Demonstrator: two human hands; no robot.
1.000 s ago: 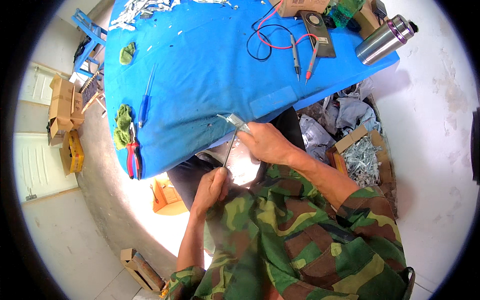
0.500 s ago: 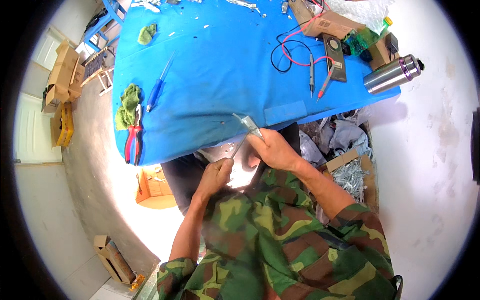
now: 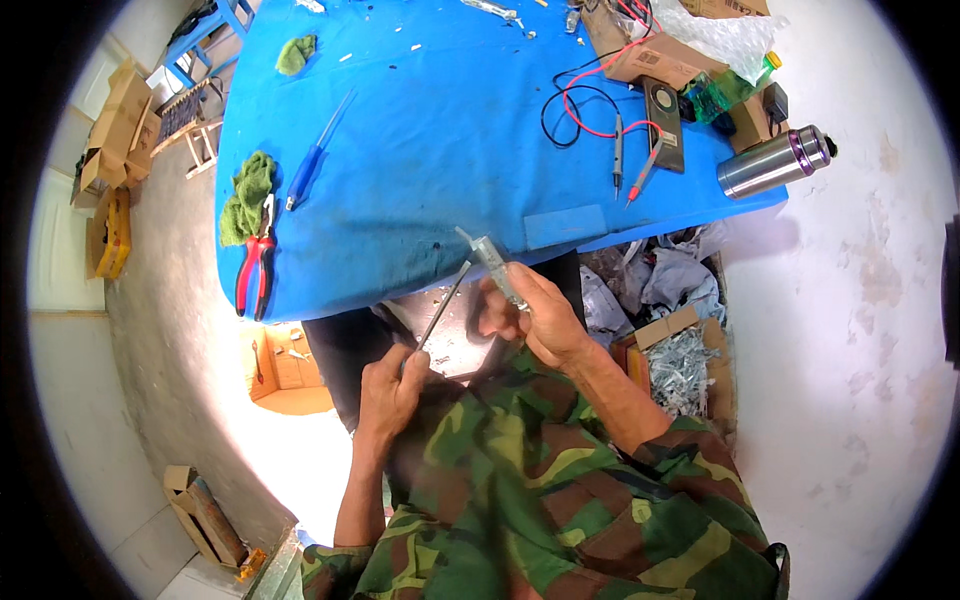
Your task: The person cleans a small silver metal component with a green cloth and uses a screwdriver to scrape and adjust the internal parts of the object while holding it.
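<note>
While a person in a camouflage jacket (image 3: pixel 560 470) works at a cloth-covered blue surface (image 3: pixel 420 130), a small silvery part (image 3: pixel 492 265) is held up by the surface's near edge, pinched between the thumb and fingers of the right hand (image 3: pixel 545 315). The left hand (image 3: pixel 390 392) wraps its fingers around the lower end of a thin metal-shafted tool (image 3: pixel 443 315), whose handle is hidden in the grip; the tip sits just beside the part, though whether the two touch cannot be told.

To the left on the surface, pliers (image 3: pixel 266 270) with red and black handles lie against a crumpled green cloth (image 3: pixel 250 195), near a blue-handled screwdriver (image 3: pixel 304 178). Farther back rests a second green rag (image 3: pixel 296 55).

At right, a black probe (image 3: pixel 618 158) and a red probe (image 3: pixel 645 175) trail their leads beside a dark, flat device (image 3: pixel 666 145) with a round dial. A steel flask (image 3: pixel 760 172) occupies the right-hand edge, near a green plastic bottle (image 3: pixel 722 95) and a cardboard box (image 3: pixel 645 62).

Below, right of the person, an open carton (image 3: pixel 668 328) holds silvery scraps, with crumpled grey bags (image 3: pixel 675 275) just behind it.
</note>
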